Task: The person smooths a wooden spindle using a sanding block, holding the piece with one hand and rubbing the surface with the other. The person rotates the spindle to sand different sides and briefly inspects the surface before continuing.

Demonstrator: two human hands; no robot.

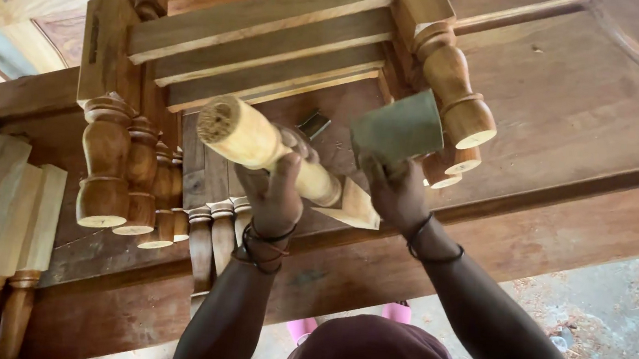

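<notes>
Turned leg (275,151) clamped in left hand (274,198) over wooden bench (580,112); sandpaper sheet (398,126) (probably abrasive) pinched in right hand (397,192). Could slip and dent, judging by that one-handed hold near stacked legs (129,183).

Broad wooden door panel (580,112) as bench — stacked turned legs (122,175), planks (263,39) on top.

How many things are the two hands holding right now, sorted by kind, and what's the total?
Pale turned wooden leg, gripped in the left hand: 1
Grey-green sheet of sandpaper, held in the right hand: 1
Total: 2
</notes>
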